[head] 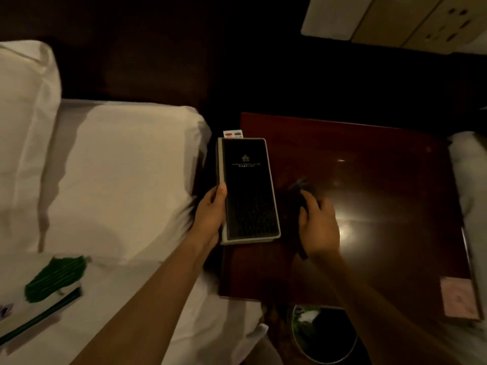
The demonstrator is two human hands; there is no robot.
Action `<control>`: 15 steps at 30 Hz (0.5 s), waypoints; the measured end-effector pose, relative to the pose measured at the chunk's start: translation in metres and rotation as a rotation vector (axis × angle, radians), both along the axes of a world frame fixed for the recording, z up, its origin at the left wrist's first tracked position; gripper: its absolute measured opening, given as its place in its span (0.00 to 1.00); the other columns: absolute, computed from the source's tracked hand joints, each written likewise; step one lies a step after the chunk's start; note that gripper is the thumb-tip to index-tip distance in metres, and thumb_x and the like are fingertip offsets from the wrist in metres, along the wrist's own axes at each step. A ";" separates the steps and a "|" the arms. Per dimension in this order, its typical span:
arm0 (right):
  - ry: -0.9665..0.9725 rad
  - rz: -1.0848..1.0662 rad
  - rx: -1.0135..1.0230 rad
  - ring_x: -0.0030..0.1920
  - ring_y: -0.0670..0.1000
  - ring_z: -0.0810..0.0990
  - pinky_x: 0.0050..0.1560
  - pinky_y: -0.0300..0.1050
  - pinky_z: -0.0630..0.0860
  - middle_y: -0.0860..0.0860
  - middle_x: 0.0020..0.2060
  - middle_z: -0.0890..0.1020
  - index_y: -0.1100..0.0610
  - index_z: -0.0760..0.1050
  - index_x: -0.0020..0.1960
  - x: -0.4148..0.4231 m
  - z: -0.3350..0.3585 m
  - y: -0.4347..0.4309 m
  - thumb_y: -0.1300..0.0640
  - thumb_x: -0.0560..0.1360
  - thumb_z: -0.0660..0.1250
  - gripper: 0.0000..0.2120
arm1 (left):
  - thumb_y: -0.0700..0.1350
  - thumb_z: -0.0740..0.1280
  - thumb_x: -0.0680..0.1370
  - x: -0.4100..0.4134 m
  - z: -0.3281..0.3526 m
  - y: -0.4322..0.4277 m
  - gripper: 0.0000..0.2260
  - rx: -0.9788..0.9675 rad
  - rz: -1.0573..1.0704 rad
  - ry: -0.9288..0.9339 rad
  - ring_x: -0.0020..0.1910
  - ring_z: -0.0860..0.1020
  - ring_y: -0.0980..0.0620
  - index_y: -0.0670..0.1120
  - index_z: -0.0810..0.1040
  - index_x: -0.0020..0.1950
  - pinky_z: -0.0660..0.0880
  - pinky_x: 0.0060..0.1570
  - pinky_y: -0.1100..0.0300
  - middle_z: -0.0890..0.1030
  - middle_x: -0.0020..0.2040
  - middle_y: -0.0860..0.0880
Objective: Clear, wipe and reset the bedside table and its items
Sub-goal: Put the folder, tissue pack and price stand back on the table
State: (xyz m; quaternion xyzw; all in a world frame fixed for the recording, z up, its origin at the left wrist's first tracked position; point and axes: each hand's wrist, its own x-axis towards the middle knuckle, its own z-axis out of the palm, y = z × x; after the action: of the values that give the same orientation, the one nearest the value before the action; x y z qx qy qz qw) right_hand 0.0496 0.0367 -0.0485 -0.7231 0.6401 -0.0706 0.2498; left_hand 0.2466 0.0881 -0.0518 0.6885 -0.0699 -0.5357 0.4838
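A dark red glossy bedside table [382, 180] stands between two beds. My left hand [210, 214] grips the left edge of a tall black folder with a pale border [247, 191]. The folder lies over the table's left edge. My right hand [319, 225] presses a dark cloth [297, 196] against the tabletop just right of the folder. The cloth is blurred. A small card with red and grey marks [233, 134] peeks out behind the folder's top.
A pinkish pad [459, 297] lies at the table's near right corner. A round bin [322, 333] with rubbish stands below the table's front edge. White bedding [118, 180] lies at left, with a green item [56, 277] and a dark strip [42, 316]. Wall sockets [445, 19] sit above.
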 end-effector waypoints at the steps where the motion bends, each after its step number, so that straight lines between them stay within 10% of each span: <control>1: -0.014 -0.012 0.033 0.56 0.58 0.75 0.54 0.54 0.77 0.57 0.61 0.69 0.52 0.63 0.71 -0.006 -0.003 0.002 0.56 0.78 0.58 0.21 | 0.55 0.60 0.78 0.000 -0.002 -0.014 0.19 0.010 -0.013 -0.006 0.54 0.81 0.49 0.46 0.75 0.64 0.78 0.50 0.58 0.81 0.57 0.45; 15: -0.202 0.098 0.019 0.67 0.55 0.62 0.66 0.49 0.60 0.55 0.69 0.66 0.52 0.55 0.74 0.027 -0.020 -0.086 0.46 0.77 0.59 0.29 | 0.54 0.58 0.80 0.017 -0.021 -0.114 0.18 0.009 -0.117 -0.177 0.56 0.79 0.51 0.47 0.73 0.66 0.77 0.54 0.57 0.79 0.61 0.45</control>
State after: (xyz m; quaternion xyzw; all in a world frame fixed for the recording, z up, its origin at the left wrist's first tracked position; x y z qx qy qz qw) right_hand 0.0765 -0.0493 -0.0685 -0.7405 0.5761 -0.1248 0.3228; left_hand 0.2633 -0.0257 -0.0731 0.7302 -0.1498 -0.5004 0.4405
